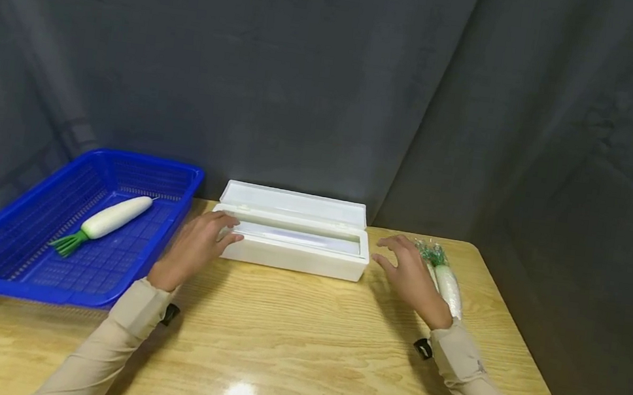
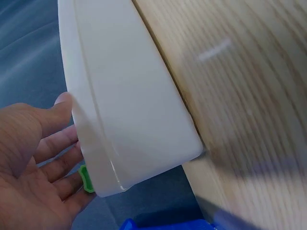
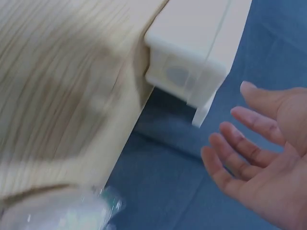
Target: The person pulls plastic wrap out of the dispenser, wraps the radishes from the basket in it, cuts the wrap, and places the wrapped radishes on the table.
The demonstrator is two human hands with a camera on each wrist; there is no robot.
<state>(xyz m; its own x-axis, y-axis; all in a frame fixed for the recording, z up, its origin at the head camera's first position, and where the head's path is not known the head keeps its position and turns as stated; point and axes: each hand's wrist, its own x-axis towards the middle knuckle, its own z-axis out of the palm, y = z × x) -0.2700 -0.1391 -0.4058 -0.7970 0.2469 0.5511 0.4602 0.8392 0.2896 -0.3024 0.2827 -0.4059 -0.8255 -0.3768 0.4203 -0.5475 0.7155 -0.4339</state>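
Note:
A long white box (image 1: 294, 257) stands at the back of the table with its lid (image 1: 294, 205) raised, and a pale, glossy roll (image 1: 300, 237) lies inside. At the box's left end is my left hand (image 1: 195, 245), thumb and fingers spread apart by the rim; whether they touch it is hard to tell. A small green piece (image 2: 86, 178) shows beside those fingers in the left wrist view. My right hand (image 1: 410, 277) hovers just off the box's right end, fingers loosely bent around nothing. Behind it lie white radishes (image 1: 449, 289) in clear wrap, partly hidden.
On the left, a blue plastic basket (image 1: 161, 241) holds one white radish (image 1: 115, 217) with green stalks. Dark grey cloth (image 1: 307, 78) hangs behind and along the sides of the wooden table (image 1: 300, 334).

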